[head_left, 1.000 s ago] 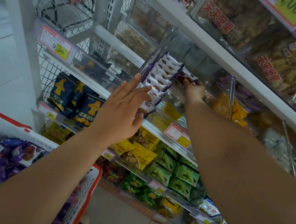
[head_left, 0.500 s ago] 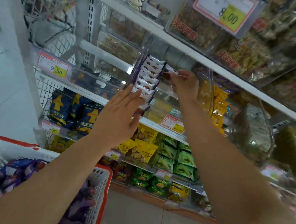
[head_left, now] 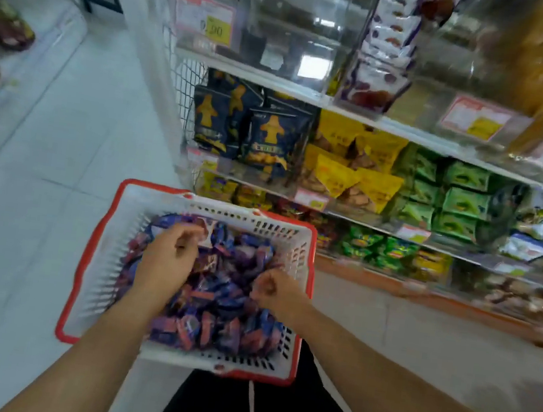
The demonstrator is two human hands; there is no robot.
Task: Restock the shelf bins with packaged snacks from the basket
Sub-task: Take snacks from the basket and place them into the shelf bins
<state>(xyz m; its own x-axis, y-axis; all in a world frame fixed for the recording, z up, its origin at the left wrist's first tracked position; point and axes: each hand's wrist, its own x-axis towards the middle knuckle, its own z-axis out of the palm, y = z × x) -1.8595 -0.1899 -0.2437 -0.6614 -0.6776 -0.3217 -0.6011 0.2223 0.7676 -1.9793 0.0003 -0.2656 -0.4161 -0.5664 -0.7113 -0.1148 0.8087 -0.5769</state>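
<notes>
My left hand (head_left: 171, 251) is down in the white, red-rimmed basket (head_left: 88, 271), fingers curled round a purple snack packet (head_left: 206, 235) near the far edge. My right hand (head_left: 274, 291) hovers by the basket's right rim, fingers curled; blur hides whether it holds anything. Purple packets (head_left: 213, 322) fill the basket. More stand stacked in the clear shelf bin (head_left: 380, 47) at the upper shelf's front edge.

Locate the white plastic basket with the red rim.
In the head view, the white plastic basket with the red rim sits low centre-left, before the shelving's bottom shelves, with both hands inside among purple snack packets.
</notes>
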